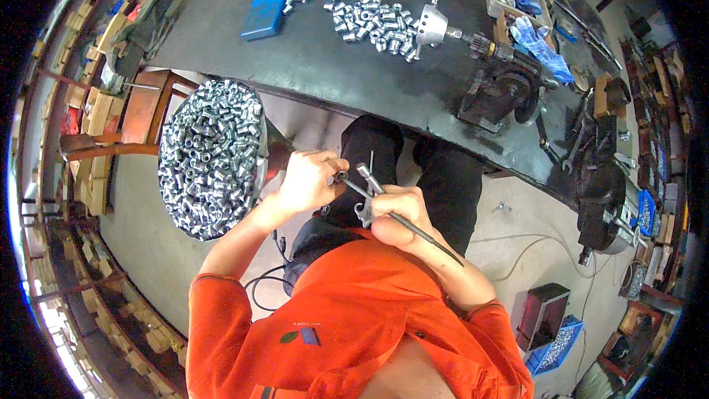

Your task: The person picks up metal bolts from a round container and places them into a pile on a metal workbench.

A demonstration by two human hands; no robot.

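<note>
My left hand (314,177) is closed, its fingertips pinching a small hollow metal fitting (341,176). Wrapped round a long thin dark rod (428,238), my right hand (399,214) points the rod's far end at that fitting; whether the tip enters it I cannot tell. A second metal tool with a bright cylindrical head (365,171) also sticks out of my right hand, beside a small curved metal piece (360,209). Left of my left hand, a big round container is heaped with shiny metal fittings (210,155). Both hands are above my lap.
On the black workbench (295,59) lie a loose pile of fittings (377,24) and a blue box (268,4). A dark machine with a silver conical head (433,26) stands at right. Gloves (543,48) and wrenches (574,140) lie beyond. A wooden chair (140,114) stands left.
</note>
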